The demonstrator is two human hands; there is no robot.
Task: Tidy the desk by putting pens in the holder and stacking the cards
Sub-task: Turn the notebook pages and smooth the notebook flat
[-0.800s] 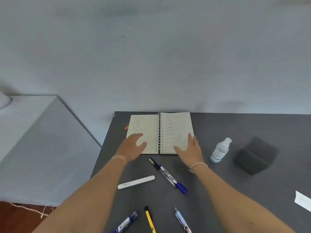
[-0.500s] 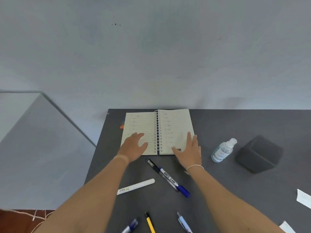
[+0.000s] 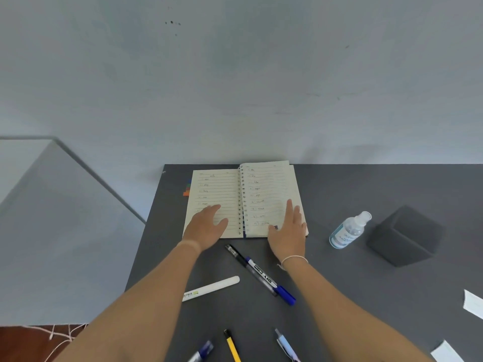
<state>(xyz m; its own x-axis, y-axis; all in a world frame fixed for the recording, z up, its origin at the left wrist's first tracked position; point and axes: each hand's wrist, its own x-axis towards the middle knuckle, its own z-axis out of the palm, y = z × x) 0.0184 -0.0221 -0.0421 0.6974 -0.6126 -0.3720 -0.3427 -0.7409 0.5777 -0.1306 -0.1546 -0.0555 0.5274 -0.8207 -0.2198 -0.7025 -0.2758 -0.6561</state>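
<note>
Plainly, none of the pens is in the holder [image 3: 402, 236] yet: the blue marker [image 3: 261, 274] lies slantwise on the worktop [image 3: 366, 296] just in front of my hands, the white pen [image 3: 211, 288] lies to its left, and three more, a dark blue pen [image 3: 202, 351], a yellow pen [image 3: 232, 346] and a light blue pen [image 3: 286, 346], poke in at the near edge. The holder, a dark square box, stands well to the right, beyond a small bottle [image 3: 349, 231]. Two white cards [image 3: 473, 304] show at the far right edge, apart from each other and not stacked. My left hand [image 3: 206, 228] lies flat, fingers spread, on the left page of the open notebook [image 3: 245, 199]; my right hand [image 3: 287, 233] lies flat on the right page, fingers together, and that page bows up a little near the spine. Neither grip pinches anything. I judge the step in hand to be shutting the notebook, a prelude to the tidying proper. Next I would fold one half over the other and then reach for the blue marker, which is nearest; taking it calls for a pinch along its barrel and a carry to the right, past the bottle without knocking it over.
</note>
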